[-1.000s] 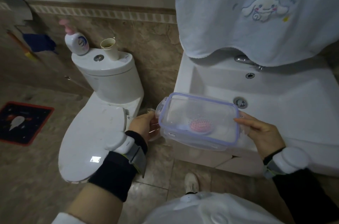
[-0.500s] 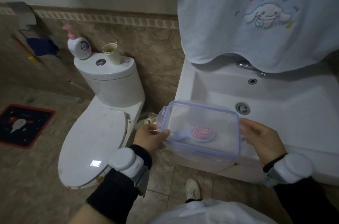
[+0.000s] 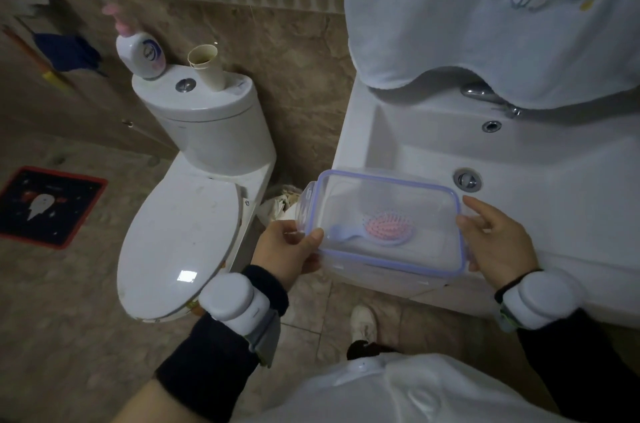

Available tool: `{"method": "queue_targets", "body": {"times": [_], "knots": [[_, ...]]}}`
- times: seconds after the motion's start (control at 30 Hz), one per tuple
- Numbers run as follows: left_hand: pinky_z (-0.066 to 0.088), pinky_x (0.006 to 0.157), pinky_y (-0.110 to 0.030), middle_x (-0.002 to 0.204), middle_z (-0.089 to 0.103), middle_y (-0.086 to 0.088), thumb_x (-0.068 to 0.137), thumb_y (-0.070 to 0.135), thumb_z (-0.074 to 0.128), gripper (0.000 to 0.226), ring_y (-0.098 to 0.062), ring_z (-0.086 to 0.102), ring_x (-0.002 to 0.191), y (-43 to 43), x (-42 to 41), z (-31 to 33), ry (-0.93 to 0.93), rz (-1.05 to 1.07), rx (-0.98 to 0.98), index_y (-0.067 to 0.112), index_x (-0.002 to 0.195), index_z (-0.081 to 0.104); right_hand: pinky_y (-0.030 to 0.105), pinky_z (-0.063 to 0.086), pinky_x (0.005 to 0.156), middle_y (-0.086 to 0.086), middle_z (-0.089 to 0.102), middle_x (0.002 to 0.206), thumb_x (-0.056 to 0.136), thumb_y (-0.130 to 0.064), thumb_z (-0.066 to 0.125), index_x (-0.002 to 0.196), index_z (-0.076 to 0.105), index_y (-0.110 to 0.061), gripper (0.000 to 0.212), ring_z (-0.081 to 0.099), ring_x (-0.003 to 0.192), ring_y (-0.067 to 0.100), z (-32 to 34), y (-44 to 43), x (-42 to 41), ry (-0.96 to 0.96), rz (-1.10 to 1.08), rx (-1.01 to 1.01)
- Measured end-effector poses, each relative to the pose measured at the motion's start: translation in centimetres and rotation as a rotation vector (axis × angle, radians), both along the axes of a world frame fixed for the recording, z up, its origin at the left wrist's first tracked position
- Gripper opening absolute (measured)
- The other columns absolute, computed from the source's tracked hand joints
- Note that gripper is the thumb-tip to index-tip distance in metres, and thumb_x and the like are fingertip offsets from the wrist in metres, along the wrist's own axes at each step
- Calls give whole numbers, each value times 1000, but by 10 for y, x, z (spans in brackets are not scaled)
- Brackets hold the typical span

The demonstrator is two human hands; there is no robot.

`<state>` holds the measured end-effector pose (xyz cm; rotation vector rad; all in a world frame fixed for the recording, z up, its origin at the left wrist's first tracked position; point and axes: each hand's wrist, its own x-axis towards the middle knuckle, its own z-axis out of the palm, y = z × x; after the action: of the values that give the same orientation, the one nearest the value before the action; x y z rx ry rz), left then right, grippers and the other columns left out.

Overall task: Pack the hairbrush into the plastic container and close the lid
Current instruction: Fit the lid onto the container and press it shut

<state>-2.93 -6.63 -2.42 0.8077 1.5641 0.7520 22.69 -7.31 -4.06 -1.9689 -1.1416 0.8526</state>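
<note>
A clear plastic container with a purple-rimmed lid on top is held over the front left corner of the sink. Through the lid I see a small hairbrush lying inside, with pink bristle pad and pale blue handle. My left hand grips the container's left end, thumb on the lid's corner. My right hand holds the right end, fingers at the side latch. The left latch flap sticks outward.
A white sink with drain and tap lies to the right, under a hanging white towel. A toilet with shut lid stands left; a soap bottle and paper cup sit on its tank. A dark mat lies on the floor.
The view has shifted slightly. My left thumb has come up onto the lid's left corner, and the container sits a bit lower against the sink edge. Both hands stay on its ends.
</note>
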Motion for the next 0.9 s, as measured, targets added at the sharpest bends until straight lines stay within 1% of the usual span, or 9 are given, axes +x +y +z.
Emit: {"method": "queue_targets", "body": {"times": [0.07,0.2,0.27,0.33,0.43,0.53,0.7,0.83,0.9], "knots": [[47,37,-12,66,59,-10,82,13,63,20,-1,57,34,1,0,-1,-20,4,-21,-4,89,56,26,43,49,17,58,100,86,-21,58,126,49,-15,42,53,73,26,-2,1,2,17,-1,-27],[46,36,-12,53,61,-5,81,12,63,14,-3,56,33,0,1,-1,-62,31,-52,2,75,56,31,46,67,2,55,77,79,-24,67,122,50,-11,48,54,68,17,-5,3,6,113,-50,-68],[44,33,-11,51,59,-8,82,11,63,16,-2,55,31,1,3,-1,-38,41,-50,-2,79,55,26,48,55,-5,58,72,78,-22,67,112,55,-10,37,55,63,12,-6,7,9,190,-52,-100],[43,32,-12,57,55,-13,82,9,62,16,-3,55,30,2,7,-1,-24,64,-57,-4,84,53,16,46,38,-4,59,67,79,-19,66,88,59,-13,13,54,56,11,-6,11,13,236,-30,-112],[44,31,-14,57,56,-12,80,12,65,18,-6,57,31,5,9,-2,10,86,-77,1,73,51,19,43,34,4,56,60,81,-16,64,68,51,-20,19,49,46,14,-3,17,18,240,36,-124],[44,33,-15,50,62,-4,77,19,67,20,-5,58,33,6,5,-3,94,32,-78,6,69,54,19,39,29,11,50,58,84,-13,59,75,45,-10,18,48,34,8,-1,17,18,297,89,-158],[45,34,-13,37,63,3,79,17,65,20,-4,57,34,9,9,-3,161,11,-35,6,65,56,20,38,30,8,45,55,88,-11,54,70,37,-14,24,43,31,7,-1,23,23,406,173,-215],[50,51,-28,53,61,-4,81,13,62,15,-12,58,44,11,12,0,129,1,-72,6,69,57,25,42,42,12,52,63,86,-7,56,95,46,-3,13,51,46,17,-7,25,27,433,169,-197],[49,58,-31,61,61,-8,81,10,62,10,-16,59,54,14,11,0,110,-3,-86,5,73,59,19,42,42,8,55,59,85,-2,56,90,52,-2,6,50,48,14,-7,26,30,482,184,-186]]}}
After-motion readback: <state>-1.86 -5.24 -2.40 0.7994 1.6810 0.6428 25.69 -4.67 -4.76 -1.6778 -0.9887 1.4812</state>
